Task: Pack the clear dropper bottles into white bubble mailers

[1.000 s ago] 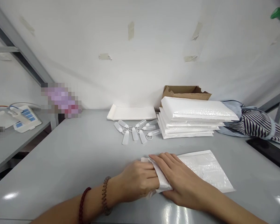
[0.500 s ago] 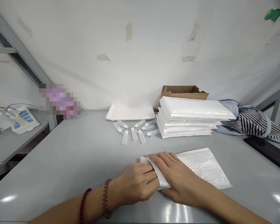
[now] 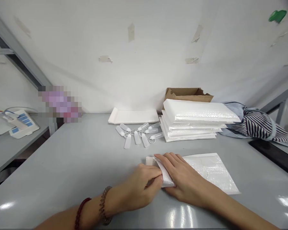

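A white bubble mailer lies on the grey table in front of me. My right hand grips it near its left, open end, thumb below and fingers across the top. There the film bulges up, and a pale flap shows beyond it. My left hand is closed in a pinch at the mouth of the mailer, fingertips against the edge of the film. Whether anything else is between those fingertips is hidden. Behind the hands lie several small translucent plastic bottles with ringed caps.
A stack of white bubble mailers stands at the back right before a cardboard box. Another mailer lies by the wall. To the right are striped cloth and a black phone-like slab. A blue-and-white device sits at left.
My left hand has drawn back slightly, its fingers coming out of the mailer's mouth into a pinch at its edge. My right hand keeps its grip on the mailer.
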Demonstrator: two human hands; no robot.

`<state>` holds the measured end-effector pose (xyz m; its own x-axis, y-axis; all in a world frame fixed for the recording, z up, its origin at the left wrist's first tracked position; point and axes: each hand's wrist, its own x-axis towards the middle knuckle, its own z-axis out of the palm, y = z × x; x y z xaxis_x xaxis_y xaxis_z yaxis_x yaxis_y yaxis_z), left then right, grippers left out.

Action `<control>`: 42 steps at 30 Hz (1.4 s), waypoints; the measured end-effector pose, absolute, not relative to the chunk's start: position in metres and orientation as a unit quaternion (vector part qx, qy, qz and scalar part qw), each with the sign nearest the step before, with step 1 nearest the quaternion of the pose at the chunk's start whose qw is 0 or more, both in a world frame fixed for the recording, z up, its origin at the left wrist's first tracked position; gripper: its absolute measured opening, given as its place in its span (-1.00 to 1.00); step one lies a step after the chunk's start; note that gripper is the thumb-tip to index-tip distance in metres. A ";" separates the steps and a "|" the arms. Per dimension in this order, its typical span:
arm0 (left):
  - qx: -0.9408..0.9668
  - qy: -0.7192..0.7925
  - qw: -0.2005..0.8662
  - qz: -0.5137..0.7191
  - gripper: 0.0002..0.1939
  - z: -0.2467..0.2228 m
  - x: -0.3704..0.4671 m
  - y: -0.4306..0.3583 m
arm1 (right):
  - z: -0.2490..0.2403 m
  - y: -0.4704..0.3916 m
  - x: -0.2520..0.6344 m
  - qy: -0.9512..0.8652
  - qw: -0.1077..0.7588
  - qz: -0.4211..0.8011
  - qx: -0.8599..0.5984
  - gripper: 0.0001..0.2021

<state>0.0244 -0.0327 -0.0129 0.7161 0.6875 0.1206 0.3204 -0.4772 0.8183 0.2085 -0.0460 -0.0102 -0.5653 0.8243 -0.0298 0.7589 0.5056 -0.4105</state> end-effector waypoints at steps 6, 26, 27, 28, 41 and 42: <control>0.717 0.395 0.531 0.219 -0.65 -0.009 0.025 -0.033 | -0.010 -0.047 0.206 -0.862 0.075 0.184 -0.466 -0.34; 0.639 0.415 0.629 0.152 -0.67 0.004 0.006 -0.002 | -0.003 -0.043 0.209 -0.883 0.133 0.152 -0.424 0.01; 0.642 0.442 0.607 0.152 -0.67 0.006 0.000 0.003 | -0.001 -0.042 0.211 -0.884 0.151 0.140 -0.420 -0.02; 0.647 0.472 0.582 0.145 -0.66 0.008 -0.006 0.007 | 0.001 -0.042 0.213 -0.882 0.169 0.129 -0.420 -0.14; 0.618 0.511 0.596 0.038 -0.79 -0.018 0.005 -0.007 | -0.019 -0.044 0.205 -0.891 0.035 0.092 -0.444 -0.88; 0.616 0.528 0.583 0.050 -0.80 -0.018 0.004 -0.005 | -0.018 -0.043 0.205 -0.890 0.034 0.097 -0.445 -0.88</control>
<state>0.0043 -0.0055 -0.0181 0.4381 0.7083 -0.5536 0.5922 0.2358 0.7705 0.2051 -0.0431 -0.0183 -0.6011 0.7987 -0.0259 0.7856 0.5848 -0.2020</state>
